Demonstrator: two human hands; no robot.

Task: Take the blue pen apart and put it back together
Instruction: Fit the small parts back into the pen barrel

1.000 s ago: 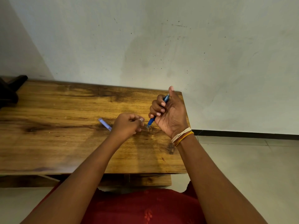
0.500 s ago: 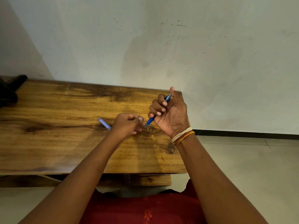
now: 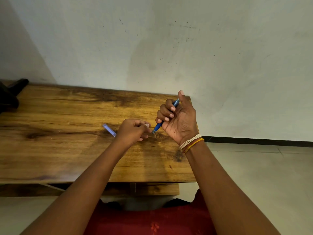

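My right hand (image 3: 179,119) is closed in a fist around the blue pen barrel (image 3: 158,126), which is tilted with its lower end pointing down-left and its top (image 3: 176,102) sticking out by my thumb. My left hand (image 3: 133,131) hovers just left of that lower end, thumb and forefinger pinched together. I cannot tell whether a small part sits between them. A pale blue pen piece (image 3: 109,130) lies on the wooden table (image 3: 67,150), partly hidden behind my left hand.
A dark object (image 3: 10,95) sits at the table's far left corner. The table stands against a white wall (image 3: 169,48), and its right edge is just beyond my right hand. Tiled floor (image 3: 254,175) lies to the right.
The pen's lower end has shifted slightly left, closer to my left fingertips. Both hands otherwise hold nearly the same pose.
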